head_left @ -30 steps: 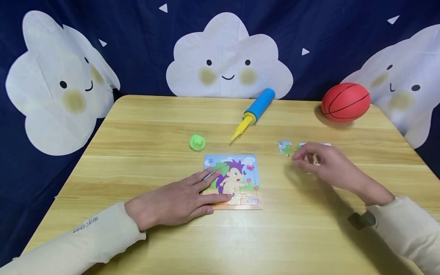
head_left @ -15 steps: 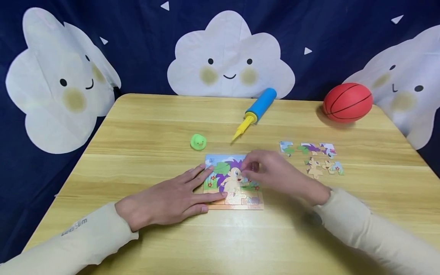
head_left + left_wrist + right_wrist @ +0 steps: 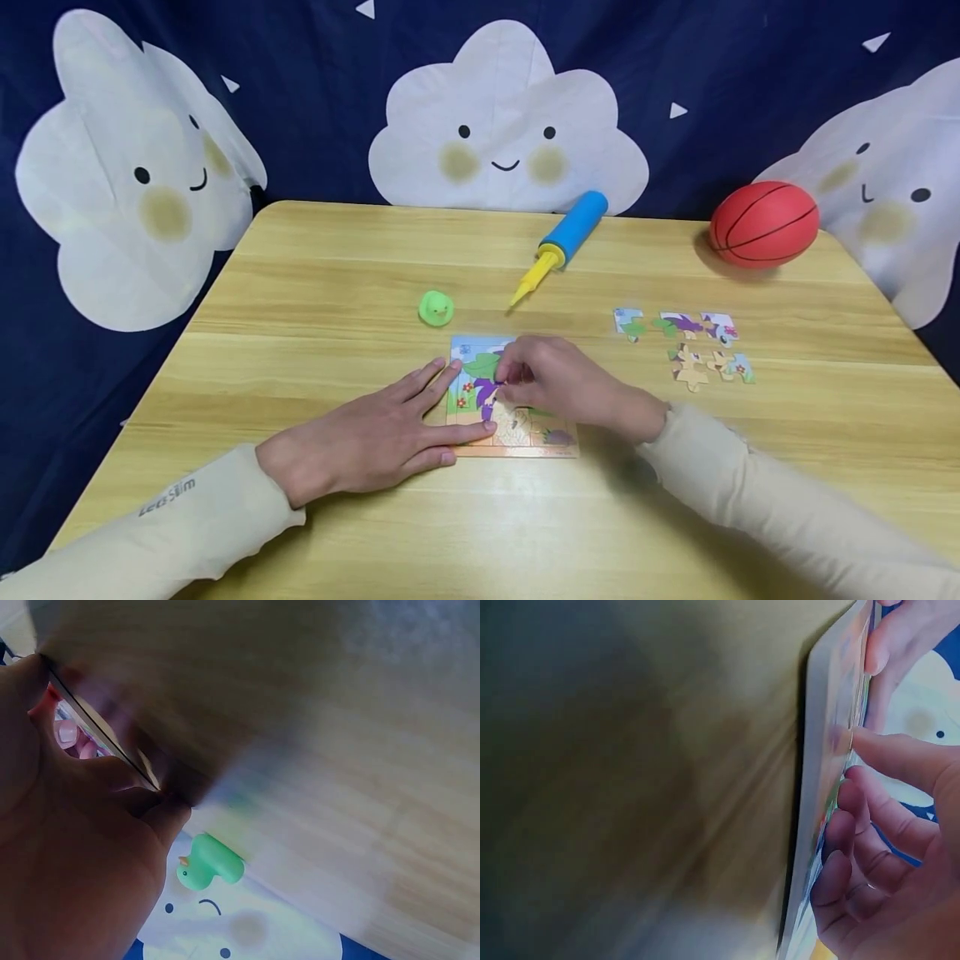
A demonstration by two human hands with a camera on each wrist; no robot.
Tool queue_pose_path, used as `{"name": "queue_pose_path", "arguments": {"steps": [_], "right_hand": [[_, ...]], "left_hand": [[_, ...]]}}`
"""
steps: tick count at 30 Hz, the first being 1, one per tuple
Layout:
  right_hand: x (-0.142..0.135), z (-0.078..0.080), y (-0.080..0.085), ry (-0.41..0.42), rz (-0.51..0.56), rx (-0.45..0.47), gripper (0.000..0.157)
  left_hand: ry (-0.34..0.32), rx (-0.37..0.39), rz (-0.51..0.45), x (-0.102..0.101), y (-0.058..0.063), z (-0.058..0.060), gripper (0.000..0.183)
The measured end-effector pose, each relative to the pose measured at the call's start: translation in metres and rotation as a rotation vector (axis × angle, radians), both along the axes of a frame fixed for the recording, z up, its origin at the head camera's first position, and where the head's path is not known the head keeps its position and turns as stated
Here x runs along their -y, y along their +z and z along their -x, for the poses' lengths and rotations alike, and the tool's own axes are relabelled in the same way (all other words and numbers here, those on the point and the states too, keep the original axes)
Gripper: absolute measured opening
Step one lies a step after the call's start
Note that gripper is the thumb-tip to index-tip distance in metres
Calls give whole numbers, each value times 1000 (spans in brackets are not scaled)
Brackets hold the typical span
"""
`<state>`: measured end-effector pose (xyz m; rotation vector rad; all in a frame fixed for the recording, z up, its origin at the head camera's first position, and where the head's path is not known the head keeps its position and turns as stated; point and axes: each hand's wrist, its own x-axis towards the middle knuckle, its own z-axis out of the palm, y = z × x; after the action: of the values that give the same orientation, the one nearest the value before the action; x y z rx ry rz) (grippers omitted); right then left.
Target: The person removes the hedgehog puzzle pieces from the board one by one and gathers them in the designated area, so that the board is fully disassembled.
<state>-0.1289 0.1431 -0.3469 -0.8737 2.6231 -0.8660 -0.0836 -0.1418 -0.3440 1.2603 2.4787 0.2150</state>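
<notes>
A hedgehog jigsaw puzzle [image 3: 551, 450] lies flat on the wooden table, its picture partly covered by both hands. My left hand [image 3: 375, 433] rests on the puzzle's left side with fingers spread. With thumb and forefinger my right hand [image 3: 562, 379] pinches at a puzzle piece near the purple spikes; the fingers hide most of that piece. In the right wrist view the right thumb [image 3: 889, 754] touches the puzzle face, the other fingers curled. Several loose puzzle pieces [image 3: 688, 372] lie to the right, one corner piece [image 3: 628, 323] a little apart from the others.
A green toy duck [image 3: 436, 309] sits behind the puzzle. Farther back lies a blue and yellow hand pump [image 3: 573, 229], its nozzle pointing forward. A red ball [image 3: 765, 225] stands at the far right corner, before a dark blue cloud-patterned curtain [image 3: 315, 108].
My right hand has moved left from the loose pieces onto the puzzle, uncovering those pieces. My left hand stays on the puzzle, shifted only slightly.
</notes>
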Motion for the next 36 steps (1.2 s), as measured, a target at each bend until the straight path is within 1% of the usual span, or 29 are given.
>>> {"name": "queue_pose_path", "arguments": {"steps": [4,6,12,18,23,26,30,32,36], "right_hand": [[2,0,1,3,-27,13,9],[3,0,1,18,-38,7,8],[4,0,-2,82,-51,-93,3],[0,-2,4,81,-69,-163,5],[-9,-2,10,54,-81,-183,6],[-26,-1,14,16,-53,-178,6],[-69,-1,21,-67,-36,-180,10],[-93,-3,25,-116,-45,-213,13],[-130,-5,25,-158,-44,-315,18]], "left_hand": [[1,-1,0,0,0,0,49],[2,-2,1,0,0,0,49],[20,20,-3,0,1,-1,48],[30,36,0,-1,2,-1,48],[30,45,8,-2,2,0,48],[27,46,5,-3,2,0,48],[27,45,-3,-4,1,-1,48],[30,44,-5,-4,1,-1,48],[43,44,-1,-3,2,-1,48]]}}
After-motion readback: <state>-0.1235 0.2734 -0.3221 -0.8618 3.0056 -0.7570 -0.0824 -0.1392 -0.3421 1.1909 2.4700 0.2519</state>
